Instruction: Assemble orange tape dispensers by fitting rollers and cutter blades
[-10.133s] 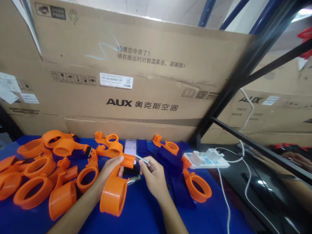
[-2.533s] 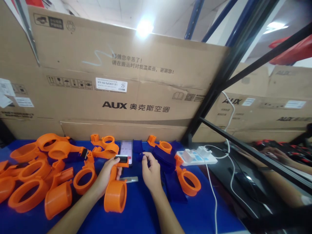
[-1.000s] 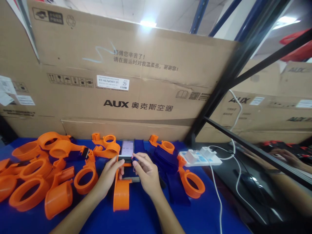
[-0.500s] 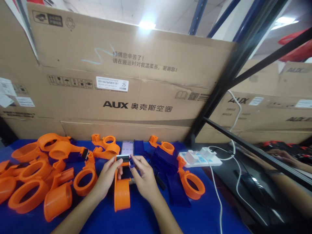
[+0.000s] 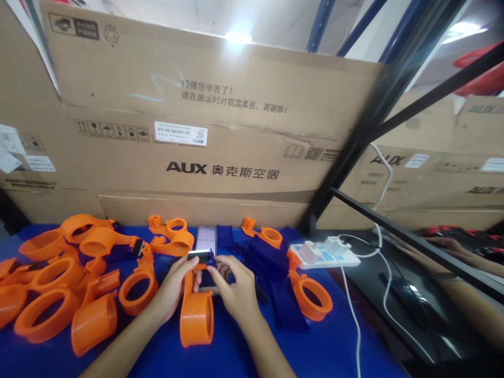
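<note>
**Orange dispenser [image 5: 196,319] is rolling its open ring rightward since half a second ago**

So, going left to right: loose orange dispensers [image 5: 94,320] are lying on the blue table [image 5: 157,357], not moving. Left hand [image 5: 175,283] is gripping the dispenser's upper end, thumb pressing down and fingers curling under. A toothed black strip [image 5: 200,255] is sitting on top; ten seconds back that end was showing bare orange. A small blue piece [image 5: 211,256] is standing at the strip's right end, so I'd guess that end is getting the attention now. Right hand [image 5: 238,286] is bunching its thumb and fingertips up against it, but I can't tell if they're actually pinching it. Everything in hand is staying between the two hands, just in front of the phone [image 5: 205,236].

Readable stuff, same direction: the far-left papers [image 5: 10,142] are blurring out. On the big carton [image 5: 236,121], a white label [image 5: 181,133] is showing "KFR-46G/BpR3AES1(B1)" and "25", "AUX 奥克斯空调" is running below, and "师傅您辛苦了!" is heading the message above. The phone is showing timer digits, roughly 00:01:22. Another carton [image 5: 425,194] at right is also showing "AUX".
</note>
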The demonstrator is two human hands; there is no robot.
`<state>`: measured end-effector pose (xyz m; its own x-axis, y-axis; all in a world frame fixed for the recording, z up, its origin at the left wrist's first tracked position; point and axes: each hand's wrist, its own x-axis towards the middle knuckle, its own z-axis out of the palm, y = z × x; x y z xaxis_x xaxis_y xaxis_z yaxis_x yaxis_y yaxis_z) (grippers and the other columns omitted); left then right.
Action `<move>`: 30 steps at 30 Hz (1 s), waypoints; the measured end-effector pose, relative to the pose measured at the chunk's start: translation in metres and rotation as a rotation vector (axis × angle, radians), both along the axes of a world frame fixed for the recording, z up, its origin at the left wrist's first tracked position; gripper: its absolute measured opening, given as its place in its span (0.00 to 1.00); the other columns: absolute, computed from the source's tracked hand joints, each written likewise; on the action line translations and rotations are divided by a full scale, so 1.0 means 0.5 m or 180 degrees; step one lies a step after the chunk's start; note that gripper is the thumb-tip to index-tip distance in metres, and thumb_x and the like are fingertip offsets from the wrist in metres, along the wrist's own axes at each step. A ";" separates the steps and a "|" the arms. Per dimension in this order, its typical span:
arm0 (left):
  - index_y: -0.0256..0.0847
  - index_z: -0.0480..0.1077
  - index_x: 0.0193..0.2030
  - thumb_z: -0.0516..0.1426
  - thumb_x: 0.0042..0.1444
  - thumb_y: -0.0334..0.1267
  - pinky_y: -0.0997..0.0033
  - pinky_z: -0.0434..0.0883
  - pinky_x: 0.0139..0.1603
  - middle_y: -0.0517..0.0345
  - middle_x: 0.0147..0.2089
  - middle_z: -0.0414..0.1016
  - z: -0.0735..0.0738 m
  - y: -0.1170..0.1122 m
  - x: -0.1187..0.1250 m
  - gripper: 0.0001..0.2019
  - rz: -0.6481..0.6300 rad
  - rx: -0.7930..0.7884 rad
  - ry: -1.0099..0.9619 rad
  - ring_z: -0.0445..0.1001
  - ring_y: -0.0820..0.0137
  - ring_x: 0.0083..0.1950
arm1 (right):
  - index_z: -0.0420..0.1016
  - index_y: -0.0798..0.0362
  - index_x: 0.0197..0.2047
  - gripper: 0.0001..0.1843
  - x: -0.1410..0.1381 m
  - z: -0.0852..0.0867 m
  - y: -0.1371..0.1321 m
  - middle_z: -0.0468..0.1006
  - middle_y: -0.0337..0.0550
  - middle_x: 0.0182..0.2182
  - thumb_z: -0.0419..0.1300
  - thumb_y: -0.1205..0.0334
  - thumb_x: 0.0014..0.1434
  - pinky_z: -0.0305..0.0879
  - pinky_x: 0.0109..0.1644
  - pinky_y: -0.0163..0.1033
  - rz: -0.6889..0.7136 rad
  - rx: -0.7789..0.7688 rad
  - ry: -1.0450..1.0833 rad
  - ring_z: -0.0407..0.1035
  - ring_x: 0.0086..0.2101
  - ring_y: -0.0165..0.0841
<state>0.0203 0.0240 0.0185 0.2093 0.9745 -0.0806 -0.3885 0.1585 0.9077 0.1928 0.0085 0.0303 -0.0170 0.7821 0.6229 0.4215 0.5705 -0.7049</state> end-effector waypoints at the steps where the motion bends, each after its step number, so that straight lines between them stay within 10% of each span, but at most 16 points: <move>1: 0.40 0.71 0.34 0.64 0.57 0.49 0.73 0.66 0.27 0.61 0.26 0.73 -0.001 0.000 0.000 0.14 -0.0007 0.0003 0.0021 0.68 0.74 0.22 | 0.81 0.51 0.47 0.09 0.000 0.000 0.000 0.77 0.40 0.29 0.65 0.58 0.65 0.69 0.33 0.36 0.0015 0.0052 -0.0059 0.68 0.26 0.31; 30: 0.41 0.69 0.29 0.65 0.56 0.45 0.72 0.65 0.26 0.64 0.23 0.69 -0.006 -0.002 0.008 0.13 0.0258 0.0247 0.0390 0.66 0.74 0.22 | 0.77 0.50 0.42 0.06 0.009 0.008 -0.003 0.79 0.49 0.38 0.59 0.64 0.69 0.73 0.42 0.42 0.0426 0.0257 -0.0388 0.75 0.39 0.39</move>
<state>0.0244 0.0232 0.0153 0.1231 0.9921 -0.0246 -0.2828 0.0588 0.9574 0.1976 0.0068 0.0344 -0.1967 0.7154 0.6705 0.4176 0.6798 -0.6028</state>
